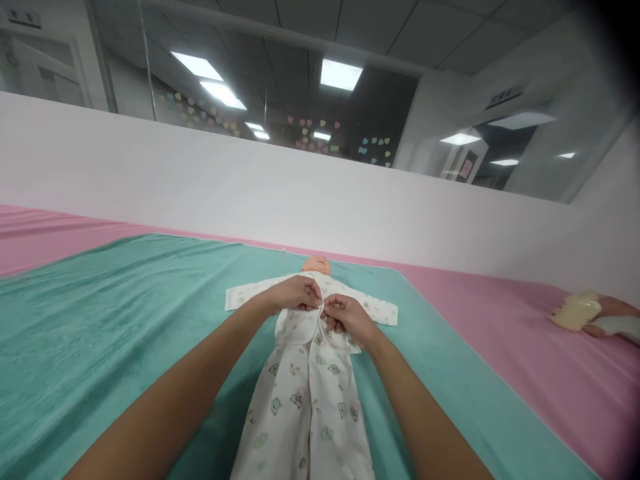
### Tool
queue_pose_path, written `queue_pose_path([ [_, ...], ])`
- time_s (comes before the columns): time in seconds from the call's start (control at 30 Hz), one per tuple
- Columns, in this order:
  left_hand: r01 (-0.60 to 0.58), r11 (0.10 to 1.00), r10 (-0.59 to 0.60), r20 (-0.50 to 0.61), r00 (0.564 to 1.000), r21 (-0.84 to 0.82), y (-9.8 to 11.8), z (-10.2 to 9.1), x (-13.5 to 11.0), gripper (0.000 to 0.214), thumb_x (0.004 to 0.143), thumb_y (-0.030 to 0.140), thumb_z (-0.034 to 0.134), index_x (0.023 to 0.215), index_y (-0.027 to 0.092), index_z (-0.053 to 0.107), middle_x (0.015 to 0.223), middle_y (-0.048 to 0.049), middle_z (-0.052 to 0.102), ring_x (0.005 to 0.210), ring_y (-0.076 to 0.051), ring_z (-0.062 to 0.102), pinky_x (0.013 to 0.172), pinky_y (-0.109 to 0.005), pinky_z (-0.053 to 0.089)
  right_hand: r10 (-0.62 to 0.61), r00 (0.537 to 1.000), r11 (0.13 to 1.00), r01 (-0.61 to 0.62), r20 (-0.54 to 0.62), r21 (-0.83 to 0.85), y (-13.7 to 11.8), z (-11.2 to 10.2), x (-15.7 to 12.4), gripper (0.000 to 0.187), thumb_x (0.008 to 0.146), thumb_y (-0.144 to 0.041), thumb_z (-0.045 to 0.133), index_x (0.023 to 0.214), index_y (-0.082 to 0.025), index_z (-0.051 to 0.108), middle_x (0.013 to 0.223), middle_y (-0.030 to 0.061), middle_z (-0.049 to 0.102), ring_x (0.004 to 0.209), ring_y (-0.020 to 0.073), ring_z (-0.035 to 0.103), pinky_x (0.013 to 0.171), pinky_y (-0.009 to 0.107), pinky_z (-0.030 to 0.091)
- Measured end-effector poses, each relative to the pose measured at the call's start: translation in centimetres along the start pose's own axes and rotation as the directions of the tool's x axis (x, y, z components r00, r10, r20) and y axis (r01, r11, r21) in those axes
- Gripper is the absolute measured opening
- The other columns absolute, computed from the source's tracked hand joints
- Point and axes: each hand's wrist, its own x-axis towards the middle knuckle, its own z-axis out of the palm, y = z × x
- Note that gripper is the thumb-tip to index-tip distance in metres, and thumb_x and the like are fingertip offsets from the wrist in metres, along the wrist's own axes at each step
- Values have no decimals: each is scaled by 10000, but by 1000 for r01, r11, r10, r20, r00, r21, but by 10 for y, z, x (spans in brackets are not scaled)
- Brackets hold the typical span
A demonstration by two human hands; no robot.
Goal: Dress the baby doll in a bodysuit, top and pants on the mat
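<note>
**Pinch grip at mid-chest, head view**

Head view. My left hand (295, 295) comes in from lower left and lies across the chest of a white printed baby sleepsuit (305, 400), clenched on one front edge at the centre line. My right hand (350, 319) comes in from lower right, its fingers (332, 308) pinching the opposite edge. The two hands sit just beside each other, almost touching. My fingers hide whatever lies at that join.

The sleepsuit is on a baby doll (316, 265), lying on its back. Only the top of its head shows past my hands. Sleeves lie flat out to both sides; legs run toward me, printed with small green and pink animals.

Doll sits mid-way on a teal plush mat (100, 320), itself spread over a pink-covered surface (505, 313). At far right, on the pink, another person's hand (614, 312) holds a cream-coloured block (576, 312), too blurred to name.

Beyond: a low white wall (200, 180), then a glass partition (120, 60) with paper hearts (320, 133) stuck on it.
</note>
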Motion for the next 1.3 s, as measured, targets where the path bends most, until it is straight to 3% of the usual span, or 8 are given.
queue_pose_path([
  [0.27, 25, 999, -24, -12, 1000, 26, 2, 2, 0, 225, 623, 281, 695, 757, 148, 572, 635, 0, 593, 600, -106, 538, 565, -234, 416, 21, 1000, 988, -23, -17, -153, 1, 0, 1, 210, 691, -340, 643, 812, -183, 572, 525, -26, 586, 406, 72, 450, 396, 187, 311],
  [0.6, 54, 993, -56, 8, 998, 108, 7, 2, -2, 155, 635, 200, 637, 760, 153, 558, 651, -18, 638, 644, -146, 612, 593, -251, 473, 9, 1000, 984, -11, -15, -175, 0, 1, -1, 247, 691, -303, 627, 899, -195, 548, 562, -43, 591, 389, 64, 427, 381, 191, 301],
  [0.87, 85, 959, -71, -59, 996, 271, 10, 7, -2, 120, 611, 164, 607, 682, 180, 511, 592, 9, 621, 615, -154, 612, 550, -232, 463, 23, 1000, 981, -25, -12, -194, -5, 5, -2, 258, 694, -289, 617, 917, -209, 514, 702, -35, 572, 505, 100, 571, 377, 186, 336],
  [1.03, 62, 948, -54, -34, 998, 313, 16, 10, -7, 81, 695, 218, 521, 768, 187, 506, 665, -14, 646, 653, -164, 625, 564, -239, 460, 17, 1000, 968, -19, -10, -251, -5, 7, -3, 267, 710, -260, 580, 956, -213, 490, 805, -11, 614, 515, 101, 586, 384, 180, 327],
  [1.13, 88, 910, -59, -83, 995, 404, 16, 14, -6, 128, 722, 271, 499, 821, 191, 495, 638, -16, 645, 624, -166, 615, 536, -239, 434, -4, 1000, 963, 4, 0, -269, -4, 7, -2, 265, 714, -262, 573, 959, -215, 485, 817, -13, 615, 519, 102, 590, 386, 180, 322],
  [1.3, 123, 865, -47, -167, 985, 486, 11, 19, -1, 181, 670, 210, 480, 851, 202, 489, 592, 5, 626, 593, -159, 581, 485, -225, 373, -12, 1000, 967, 14, 12, -255, -1, 7, 0, 293, 705, -255, 571, 977, -223, 471, 821, -23, 606, 502, 98, 584, 383, 185, 311],
])
